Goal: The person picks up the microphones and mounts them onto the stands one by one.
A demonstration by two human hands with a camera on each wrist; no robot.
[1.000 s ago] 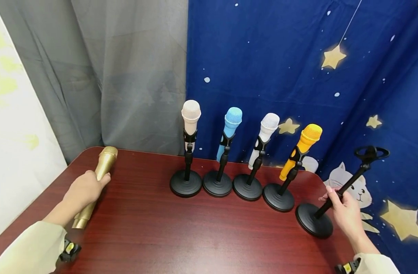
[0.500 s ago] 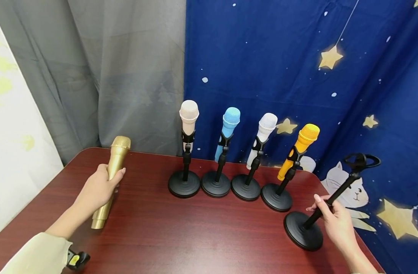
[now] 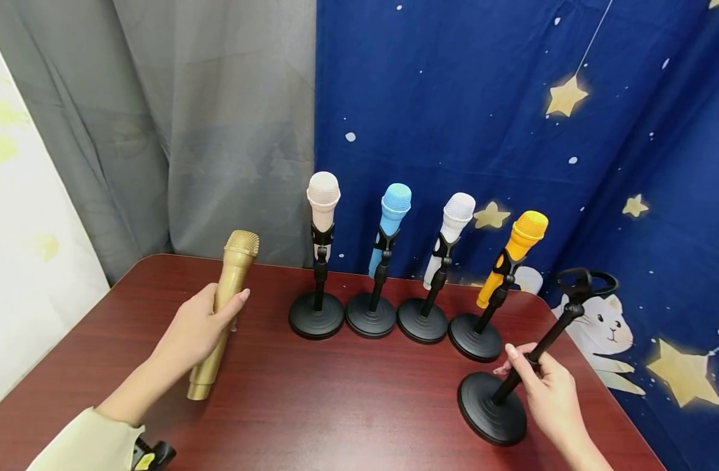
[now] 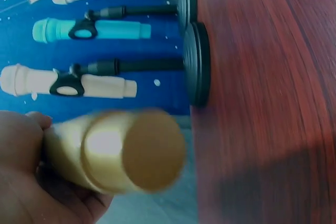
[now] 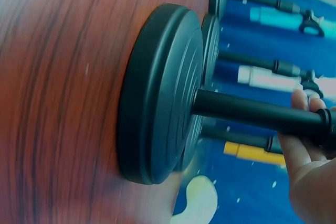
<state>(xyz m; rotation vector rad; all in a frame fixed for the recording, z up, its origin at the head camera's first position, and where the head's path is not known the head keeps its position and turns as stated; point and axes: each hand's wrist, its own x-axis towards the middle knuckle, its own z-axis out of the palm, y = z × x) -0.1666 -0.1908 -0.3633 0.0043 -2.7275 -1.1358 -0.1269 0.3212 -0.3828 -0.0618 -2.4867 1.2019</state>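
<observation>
In the head view my left hand (image 3: 197, 327) grips a gold microphone (image 3: 232, 275) around its middle, head end up and leaning right. The left wrist view shows the butt of that gold microphone (image 4: 152, 150), somewhat blurred. On the right, my right hand (image 3: 550, 392) holds the pole of a black microphone stand (image 3: 491, 412), fingers and thumb about it. Its ring-shaped clip at the top carries no microphone. The stand leans to the right, its round base tilted; in the right wrist view the base (image 5: 163, 98) looks raised off or barely at the tabletop, I cannot tell which.
Along the back of the red-brown table (image 3: 335, 405) stand black stands bearing a cream microphone (image 3: 323, 199), a blue microphone (image 3: 396, 206), a white microphone (image 3: 456, 216) and a yellow microphone (image 3: 524, 235). Behind hang a grey curtain (image 3: 241, 131) and a starry blue curtain (image 3: 441, 98).
My left hand has lifted the gold microphone and carried it rightward toward the middle. My right hand has brought the black stand leftward and nearer to me.
</observation>
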